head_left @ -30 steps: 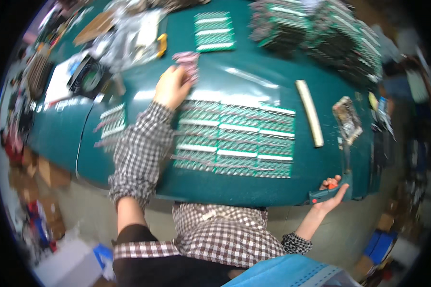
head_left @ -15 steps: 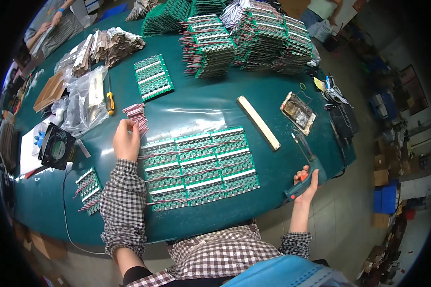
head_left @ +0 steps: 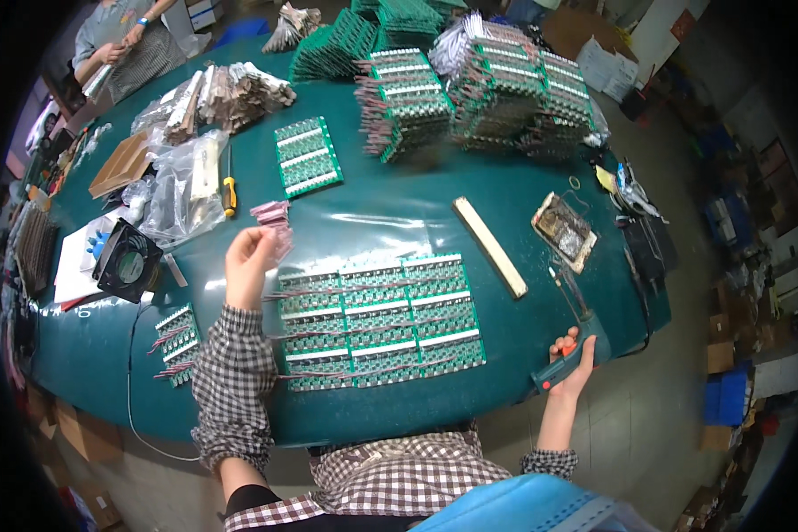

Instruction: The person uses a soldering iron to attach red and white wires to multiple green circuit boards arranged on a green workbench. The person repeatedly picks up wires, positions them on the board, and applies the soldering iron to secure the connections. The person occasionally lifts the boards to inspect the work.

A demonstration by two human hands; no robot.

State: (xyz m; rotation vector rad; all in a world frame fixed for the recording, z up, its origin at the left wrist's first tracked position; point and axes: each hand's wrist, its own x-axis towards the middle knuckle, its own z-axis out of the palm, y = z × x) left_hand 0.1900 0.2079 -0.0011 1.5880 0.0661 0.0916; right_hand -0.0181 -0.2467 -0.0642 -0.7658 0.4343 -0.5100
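Observation:
My left hand (head_left: 252, 259) is closed, its fingertips pinched at the near edge of a bundle of short red-and-white wires (head_left: 272, 215). How many wires they grip is hidden. In my right hand (head_left: 576, 368) is a green trigger-grip soldering iron (head_left: 563, 362), its tip pointing up and away beside a blackened solder tray (head_left: 562, 232). Between my hands lies a block of green circuit boards (head_left: 381, 324), set in rows with white strips and thin red wires across them. A smaller board (head_left: 178, 346) with wires sits left of my left sleeve.
Stacks of wired boards (head_left: 408, 102) stand at the back. Nearer are a single board panel (head_left: 307, 156), a pale bar (head_left: 489, 246), a yellow-handled screwdriver (head_left: 230, 197), plastic bags (head_left: 186, 199) and a black fan (head_left: 129, 259). Another person (head_left: 124, 44) stands at the far left.
The whole view has shifted, so the table's things appear lower and slightly to the right. My left hand stays at the wire bundle, and my right hand keeps hold of the soldering iron.

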